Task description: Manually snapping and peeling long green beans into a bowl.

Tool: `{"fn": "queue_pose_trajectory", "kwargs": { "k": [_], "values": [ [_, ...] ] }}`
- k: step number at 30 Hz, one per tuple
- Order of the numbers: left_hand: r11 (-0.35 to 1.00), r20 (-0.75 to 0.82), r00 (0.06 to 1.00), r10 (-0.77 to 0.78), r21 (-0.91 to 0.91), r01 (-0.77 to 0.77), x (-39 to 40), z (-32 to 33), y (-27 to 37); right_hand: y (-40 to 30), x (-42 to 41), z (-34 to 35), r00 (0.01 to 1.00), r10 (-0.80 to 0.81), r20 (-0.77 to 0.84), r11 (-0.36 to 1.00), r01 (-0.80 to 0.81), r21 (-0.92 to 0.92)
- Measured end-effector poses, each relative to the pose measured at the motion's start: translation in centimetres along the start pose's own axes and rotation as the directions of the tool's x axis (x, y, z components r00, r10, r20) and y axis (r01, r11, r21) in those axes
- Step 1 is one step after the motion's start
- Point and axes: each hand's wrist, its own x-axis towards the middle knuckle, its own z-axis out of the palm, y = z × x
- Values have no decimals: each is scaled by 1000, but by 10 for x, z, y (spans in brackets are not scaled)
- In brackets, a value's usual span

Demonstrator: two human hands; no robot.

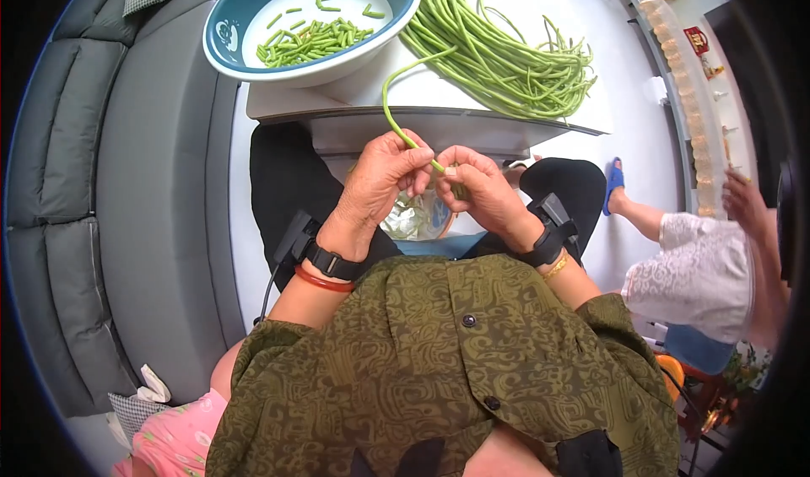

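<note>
A single yardlong bean (391, 97) arches from the pile on the table down to my hands. My left hand (386, 173) pinches it between thumb and fingers a short way above its near end. That end is held by the thumb and forefinger of my right hand (484, 189), close beside the left. Something greenish shows under the curled right fingers, too hidden to name. Ahead on the right lies a large heap of long green beans (493, 53). Short cut bean pieces (316, 43) lie in a blue-and-white basin (231, 40) ahead on the left.
The white table (291, 100) has its near edge just beyond my hands. Between my knees, below the hands, is a container with crumpled silvery wrapping (405, 217). A grey sofa (164, 179) runs along the left. Another person's leg (639, 217) is at the right, and someone in pink (183, 429) is at lower left.
</note>
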Motion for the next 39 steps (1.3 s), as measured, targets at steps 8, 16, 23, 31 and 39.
{"fn": "queue_pose_trajectory", "kwargs": {
  "k": [8,16,23,31,39],
  "values": [
    [987,-76,997,11,162,1,4,1,-8,5,6,0,936,-346,-69,649,186,-737],
    [949,-85,995,-55,304,78,6,8,-18,19,-1,-11,839,-524,144,163,265,-950],
    [928,-149,988,-49,358,100,5,9,-24,20,-3,-15,862,-456,221,-84,205,-975],
    [956,-240,969,60,294,14,9,33,-21,11,0,-8,743,-638,199,-113,165,-980],
    [859,-225,959,172,510,-34,11,36,-40,33,0,-15,720,-688,-92,217,83,-973]
  ]
}}
